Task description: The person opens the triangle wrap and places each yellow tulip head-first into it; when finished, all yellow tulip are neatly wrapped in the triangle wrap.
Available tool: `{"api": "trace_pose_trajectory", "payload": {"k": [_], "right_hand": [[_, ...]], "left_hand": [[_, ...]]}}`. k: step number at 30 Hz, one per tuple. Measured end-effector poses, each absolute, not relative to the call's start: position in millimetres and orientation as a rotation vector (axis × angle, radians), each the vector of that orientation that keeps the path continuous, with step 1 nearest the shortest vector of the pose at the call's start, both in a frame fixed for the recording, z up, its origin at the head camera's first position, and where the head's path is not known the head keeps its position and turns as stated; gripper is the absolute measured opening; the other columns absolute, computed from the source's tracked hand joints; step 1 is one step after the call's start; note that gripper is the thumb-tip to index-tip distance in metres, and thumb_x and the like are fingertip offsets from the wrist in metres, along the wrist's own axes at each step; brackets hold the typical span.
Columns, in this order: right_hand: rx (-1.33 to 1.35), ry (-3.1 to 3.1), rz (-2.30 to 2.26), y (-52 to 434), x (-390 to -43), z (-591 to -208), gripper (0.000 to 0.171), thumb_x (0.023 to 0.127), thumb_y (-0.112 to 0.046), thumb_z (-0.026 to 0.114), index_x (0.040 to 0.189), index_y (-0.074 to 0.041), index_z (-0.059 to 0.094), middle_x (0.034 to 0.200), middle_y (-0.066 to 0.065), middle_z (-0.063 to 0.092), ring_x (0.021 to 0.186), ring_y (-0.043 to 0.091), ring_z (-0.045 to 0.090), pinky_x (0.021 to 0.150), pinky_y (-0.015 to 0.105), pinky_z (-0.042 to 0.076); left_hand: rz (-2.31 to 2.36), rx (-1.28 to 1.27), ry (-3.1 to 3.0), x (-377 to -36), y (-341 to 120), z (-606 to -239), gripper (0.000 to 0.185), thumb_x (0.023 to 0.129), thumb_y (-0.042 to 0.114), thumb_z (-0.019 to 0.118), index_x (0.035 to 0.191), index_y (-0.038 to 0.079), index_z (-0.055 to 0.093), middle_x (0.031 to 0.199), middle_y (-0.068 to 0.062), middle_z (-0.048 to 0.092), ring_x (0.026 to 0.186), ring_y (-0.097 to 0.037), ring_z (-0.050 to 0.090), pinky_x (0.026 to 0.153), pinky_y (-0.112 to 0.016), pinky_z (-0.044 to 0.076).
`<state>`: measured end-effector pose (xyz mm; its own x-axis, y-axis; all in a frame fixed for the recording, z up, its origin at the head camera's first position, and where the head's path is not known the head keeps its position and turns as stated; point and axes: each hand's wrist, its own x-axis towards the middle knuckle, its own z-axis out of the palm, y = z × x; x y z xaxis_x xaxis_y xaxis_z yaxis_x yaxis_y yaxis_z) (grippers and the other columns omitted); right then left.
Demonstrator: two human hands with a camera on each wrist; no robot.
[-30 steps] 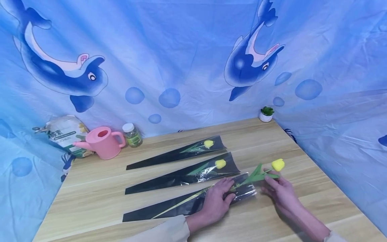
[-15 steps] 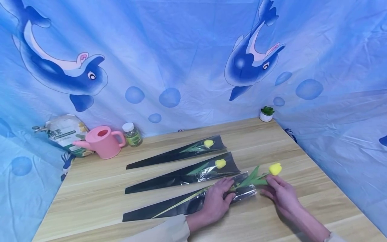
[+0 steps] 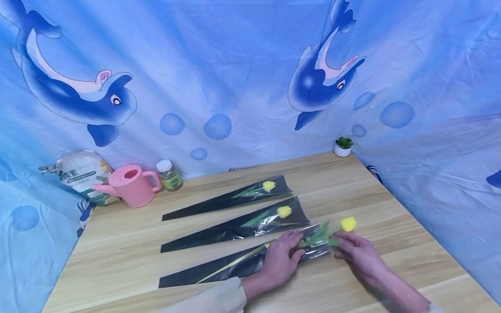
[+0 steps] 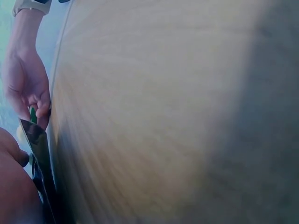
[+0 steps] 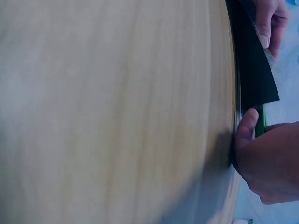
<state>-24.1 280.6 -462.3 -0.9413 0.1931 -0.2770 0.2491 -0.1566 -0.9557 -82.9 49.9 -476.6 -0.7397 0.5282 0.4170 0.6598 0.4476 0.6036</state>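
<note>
An artificial yellow tulip (image 3: pixel 348 224) lies with its long stem inside a black flower sleeve (image 3: pixel 184 278) with a clear front. Its blossom is outside the sleeve's wide mouth, and the green leaves (image 3: pixel 318 237) are partly within the film. My right hand (image 3: pixel 362 254) pinches the tulip just below the blossom, at the leaf tips. With thumb and fingers my left hand (image 3: pixel 278 259) holds the sleeve near its mouth. In the right wrist view, my right thumb (image 5: pixel 247 122) is right at the sleeve's edge (image 5: pixel 257 84); a green leaf shows behind it.
Two filled sleeves, a middle one (image 3: pixel 195 240) and a far one (image 3: pixel 199 208), each hold a yellow tulip. Behind stand a pink watering can (image 3: pixel 137 189), a lidded jar (image 3: pixel 171 178), a printed bag (image 3: pixel 80 174) and a small potted succulent (image 3: pixel 342 148).
My right hand has moved left and slightly down with the tulip, whose leaves and stem have slid further into the sleeve. The left hand has stayed in place on the sleeve.
</note>
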Motion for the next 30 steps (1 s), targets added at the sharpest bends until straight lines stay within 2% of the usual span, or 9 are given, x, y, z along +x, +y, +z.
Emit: {"api": "trace_pose_trajectory", "payload": {"k": [4,11,17,21,24,27,30], "right_hand": [[0.448,2.068,-2.191,285.3,-23.1,-460.7,0.045,0.1,0.0,0.055,0.137,0.02,0.04,0.118,0.018,0.066,0.094,0.015,0.067,0.084,0.033,0.058],[0.303,2.108,-2.019,294.8,-22.1,-454.3,0.048,0.101,-0.002,0.051,0.137,0.024,0.034,0.106,0.019,0.068,0.091,0.023,0.069,0.079,0.035,0.059],[0.146,2.231,-1.812,308.6,-21.5,-443.0,0.042,0.1,-0.007,0.055,0.128,0.023,0.046,0.097,0.016,0.067,0.081,0.025,0.066,0.07,0.033,0.059],[0.017,2.566,-1.581,323.0,-23.2,-433.2,0.025,0.096,-0.006,0.062,0.11,0.015,0.062,0.083,0.009,0.065,0.069,0.017,0.062,0.058,0.029,0.056],[-0.064,2.927,-1.344,333.3,-30.0,-432.3,0.017,0.09,0.001,0.068,0.104,0.009,0.065,0.079,0.004,0.063,0.065,0.012,0.059,0.054,0.027,0.053],[-0.126,3.087,-1.177,341.7,-37.5,-438.1,0.027,0.083,0.005,0.073,0.108,0.01,0.063,0.085,0.004,0.065,0.07,0.013,0.062,0.058,0.026,0.054],[-0.175,3.013,-1.166,347.1,-41.4,-445.6,0.037,0.082,0.004,0.075,0.115,0.012,0.06,0.089,0.006,0.064,0.075,0.017,0.062,0.062,0.027,0.054]], "left_hand": [[-1.126,-1.061,-2.554,-82.5,49.8,-476.3,0.042,0.084,0.012,0.078,0.125,0.004,0.069,0.126,-0.011,0.067,0.119,-0.029,0.062,0.098,-0.045,0.051],[-1.101,-1.075,-2.579,-83.8,49.7,-477.0,0.042,0.085,0.013,0.078,0.125,0.004,0.069,0.126,-0.009,0.067,0.119,-0.03,0.062,0.098,-0.045,0.051],[-1.085,-1.085,-2.59,-84.2,49.4,-478.6,0.041,0.085,0.014,0.078,0.124,0.004,0.07,0.127,-0.008,0.067,0.12,-0.029,0.061,0.098,-0.045,0.051],[-1.082,-1.083,-2.598,-84.2,49.2,-479.3,0.042,0.085,0.014,0.078,0.125,0.005,0.07,0.128,-0.007,0.067,0.121,-0.029,0.061,0.098,-0.045,0.051],[-1.076,-1.076,-2.592,-84.3,48.8,-479.5,0.042,0.084,0.014,0.079,0.124,0.005,0.07,0.127,-0.007,0.067,0.12,-0.029,0.061,0.098,-0.046,0.051],[-1.09,-1.076,-2.58,-84.1,48.4,-480.1,0.042,0.084,0.013,0.079,0.124,0.004,0.07,0.127,-0.008,0.067,0.12,-0.03,0.061,0.097,-0.046,0.051],[-1.101,-1.085,-2.573,-83.5,48.0,-480.9,0.042,0.084,0.012,0.079,0.124,0.004,0.07,0.127,-0.008,0.067,0.12,-0.03,0.061,0.097,-0.047,0.051]]}}
